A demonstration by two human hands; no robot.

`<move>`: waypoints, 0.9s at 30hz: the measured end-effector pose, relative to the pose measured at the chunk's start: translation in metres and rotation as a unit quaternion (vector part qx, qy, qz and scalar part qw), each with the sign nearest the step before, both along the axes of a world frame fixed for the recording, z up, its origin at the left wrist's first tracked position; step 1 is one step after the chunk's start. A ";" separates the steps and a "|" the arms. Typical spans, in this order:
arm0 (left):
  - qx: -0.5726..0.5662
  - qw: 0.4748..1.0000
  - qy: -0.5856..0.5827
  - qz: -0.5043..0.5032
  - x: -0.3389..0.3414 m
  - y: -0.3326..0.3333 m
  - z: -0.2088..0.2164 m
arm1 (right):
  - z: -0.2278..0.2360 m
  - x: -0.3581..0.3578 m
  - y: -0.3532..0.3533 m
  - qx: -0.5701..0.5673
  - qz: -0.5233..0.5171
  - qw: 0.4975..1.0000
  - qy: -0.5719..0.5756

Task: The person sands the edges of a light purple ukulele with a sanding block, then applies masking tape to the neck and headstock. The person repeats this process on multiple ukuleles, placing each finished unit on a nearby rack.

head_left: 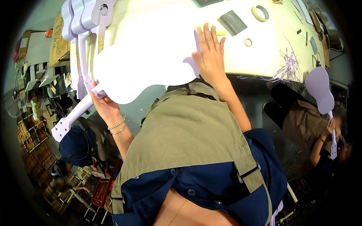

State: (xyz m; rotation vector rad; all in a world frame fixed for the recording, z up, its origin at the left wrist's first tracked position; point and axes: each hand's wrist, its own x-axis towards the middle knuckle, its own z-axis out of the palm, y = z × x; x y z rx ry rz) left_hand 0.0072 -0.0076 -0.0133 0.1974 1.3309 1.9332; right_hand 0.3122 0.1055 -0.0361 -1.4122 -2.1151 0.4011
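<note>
Clearly the white guitar body point(147, 64) lies flat on the counter point(264, 56), partly over its near edge, and the right hand point(209, 56) presses on it with open, spread fingers, probably so that it does not slide or tip. The left hand point(103, 107) is closed around the neck point(77, 113) where it joins the body, below the counter edge, which seems to carry the overhanging weight and keep the piece level. Beyond the right hand lie a grey pad point(233, 22) and a tape roll point(260, 12); more white guitars point(81, 15) hang above the left hand.
</note>
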 end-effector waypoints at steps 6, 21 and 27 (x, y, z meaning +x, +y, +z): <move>0.012 0.999 -0.007 -0.029 0.011 0.008 0.009 | 0.033 -0.058 -0.016 0.033 0.169 0.985 -0.033; 0.016 0.998 0.056 -0.023 0.030 0.018 0.032 | -0.046 0.022 0.043 -0.394 -0.021 0.815 0.424; 0.020 0.993 0.102 -0.062 0.048 0.023 0.060 | -0.071 0.024 0.019 -0.483 -0.029 0.618 0.620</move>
